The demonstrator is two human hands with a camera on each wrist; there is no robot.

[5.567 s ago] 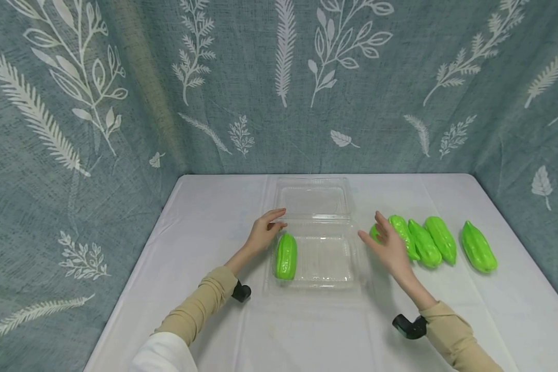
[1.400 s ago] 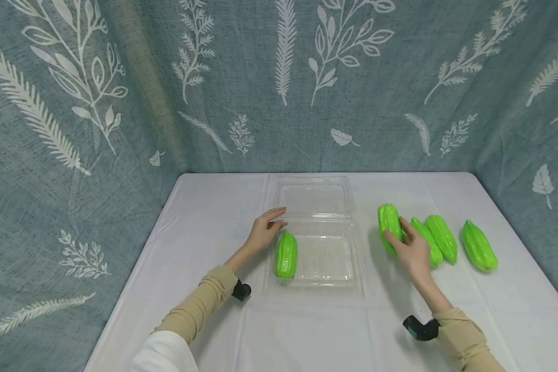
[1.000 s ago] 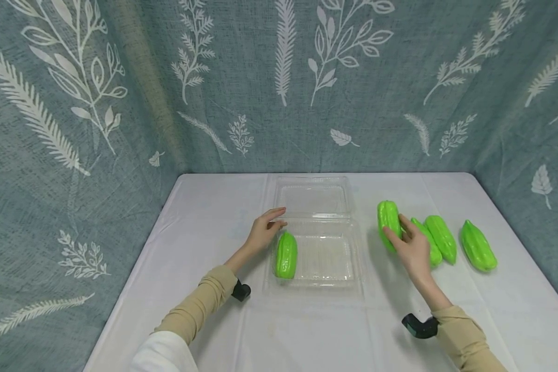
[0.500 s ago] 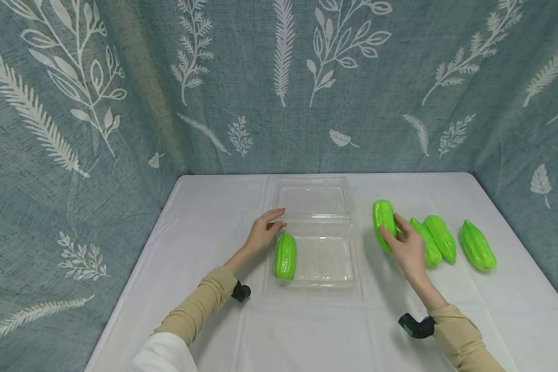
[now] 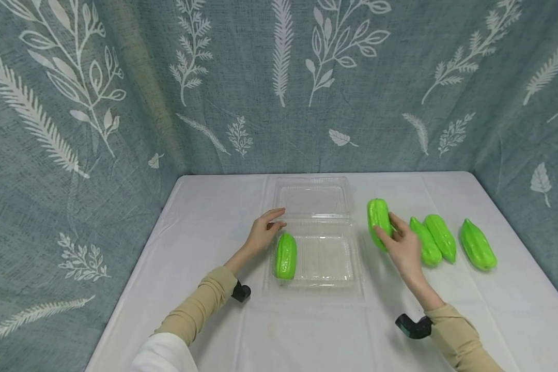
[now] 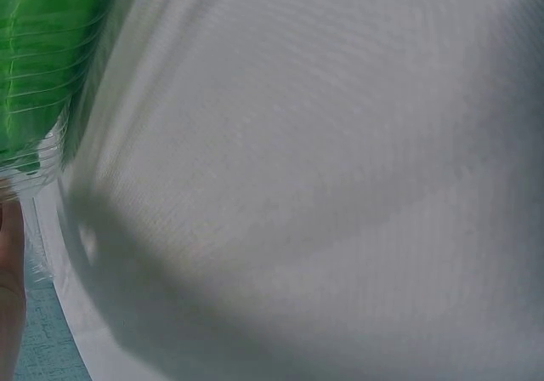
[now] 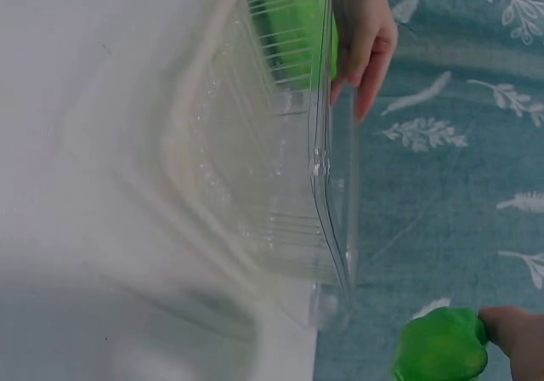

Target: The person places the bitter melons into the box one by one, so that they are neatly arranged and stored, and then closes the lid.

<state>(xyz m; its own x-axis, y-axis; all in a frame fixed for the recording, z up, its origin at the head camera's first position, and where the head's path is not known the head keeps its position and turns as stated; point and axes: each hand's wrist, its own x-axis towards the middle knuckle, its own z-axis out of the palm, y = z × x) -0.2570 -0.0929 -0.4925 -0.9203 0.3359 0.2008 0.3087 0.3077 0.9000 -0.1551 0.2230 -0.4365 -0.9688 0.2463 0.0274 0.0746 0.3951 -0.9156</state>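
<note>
A clear plastic clamshell box [image 5: 323,279] lies unfolded on the table, lid at the back. Inside its tray, along the left wall, is a green ridged fruit [image 5: 286,257] with a pointed tip. My left hand [image 5: 261,231] rests at the box's left side near the hinge, thumb and fingers apart. Beyond the box's right side, my right hand [image 5: 405,249] grips another green ridged fruit [image 5: 378,219] between thumb and fingers, seemingly raised off the table. In the right wrist view this held fruit [image 7: 442,345] shows only at the bottom right corner.
Three more green fruits lie on the right: two side by side, the nearer one [image 5: 425,243] and its neighbour [image 5: 440,237], and a separate one [image 5: 478,245]. A white cloth [image 5: 297,330] covers the table. A patterned blue-green curtain [image 5: 260,134] hangs around it.
My right hand, holding nothing visible at first, has taken hold of a green fruit from the group. Over the last second it has moved slightly left with it. My left hand stays put.
</note>
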